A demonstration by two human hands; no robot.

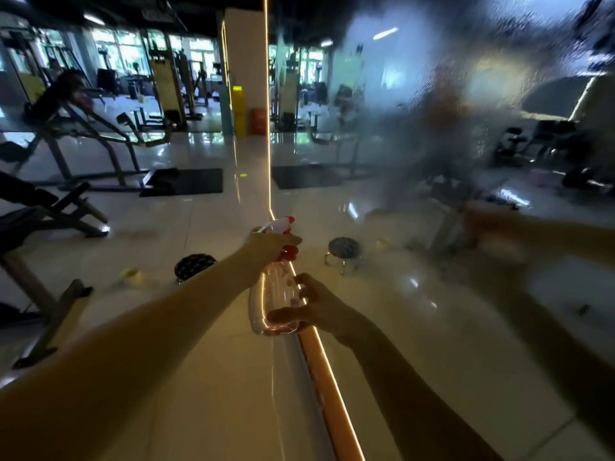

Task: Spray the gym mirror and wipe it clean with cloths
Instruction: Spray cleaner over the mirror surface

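A clear spray bottle with a white and red trigger head is held upright in front of me, near the mirror's left edge. My left hand grips its neck at the trigger. My right hand curls round the bottle's lower body from the right. The gym mirror fills the right half of the view. Its upper right area is covered with misted spray droplets. No cloth shows.
A glowing orange light strip runs along the mirror's edge. A small black stool and a yellow tape roll sit on the tiled floor at left. Weight benches and machines stand further left.
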